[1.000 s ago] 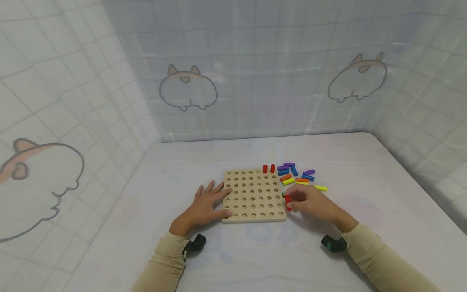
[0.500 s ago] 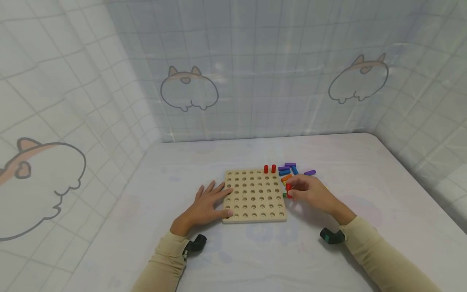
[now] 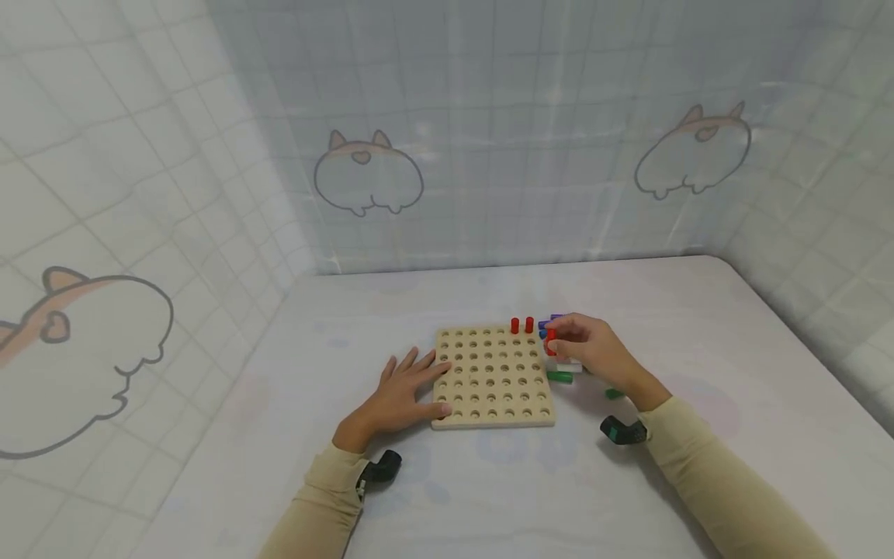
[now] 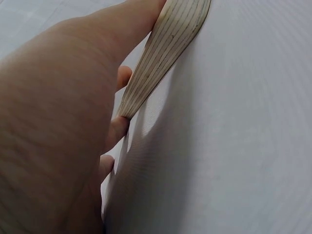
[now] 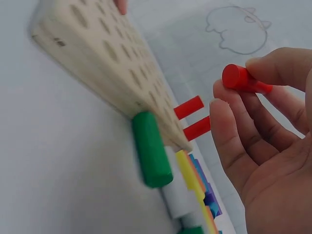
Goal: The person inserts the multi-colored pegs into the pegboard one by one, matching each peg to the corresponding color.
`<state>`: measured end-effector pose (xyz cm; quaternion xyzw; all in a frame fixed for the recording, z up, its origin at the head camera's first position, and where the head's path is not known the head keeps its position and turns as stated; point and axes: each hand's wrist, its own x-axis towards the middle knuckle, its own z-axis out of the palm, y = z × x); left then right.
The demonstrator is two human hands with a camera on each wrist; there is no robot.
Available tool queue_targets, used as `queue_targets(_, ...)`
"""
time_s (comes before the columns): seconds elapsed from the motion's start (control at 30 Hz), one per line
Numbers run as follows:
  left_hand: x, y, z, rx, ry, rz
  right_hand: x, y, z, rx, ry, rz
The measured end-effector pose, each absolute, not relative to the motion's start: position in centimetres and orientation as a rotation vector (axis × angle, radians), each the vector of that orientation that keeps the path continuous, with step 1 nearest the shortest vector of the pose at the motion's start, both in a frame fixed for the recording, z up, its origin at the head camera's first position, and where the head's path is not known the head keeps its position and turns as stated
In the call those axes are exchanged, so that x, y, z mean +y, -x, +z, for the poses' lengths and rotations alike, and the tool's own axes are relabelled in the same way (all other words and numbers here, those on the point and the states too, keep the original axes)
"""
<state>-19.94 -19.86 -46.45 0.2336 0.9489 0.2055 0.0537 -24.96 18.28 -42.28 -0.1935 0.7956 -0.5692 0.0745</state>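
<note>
Gridded sheeting [image 3: 517, 194] (with cartoon animals [image 3: 369, 180]) hangs behind the table [image 3: 670, 310].

Red peg [image 5: 243, 80], beige board [image 3: 497, 375]

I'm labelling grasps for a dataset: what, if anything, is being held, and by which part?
The right hand pinches a small red cylindrical peg by its side, around mid-length. The left hand rests on the square pale wooden pegboard.

1 board [image 3: 493, 424], 1 L hand [image 3: 394, 396], 1 R hand [image 3: 596, 349], 3 red pegs [image 3: 514, 326] (2 in board, 1 held), 2 grn pegs [image 3: 559, 377] visible, 2 wrist cams [image 3: 383, 468], 3 cartoon figs [image 3: 369, 178]; other pegs [image 3: 569, 367] part hidden, ct unclear.
</note>
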Motion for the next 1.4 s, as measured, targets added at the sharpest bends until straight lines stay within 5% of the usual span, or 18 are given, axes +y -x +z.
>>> queue_targets(1.4, -20.3, 19.8, -46.7, 2.893, -0.747, 0.641, 14.2, 29.9, -43.2, 2.199, 0.321, -2.164)
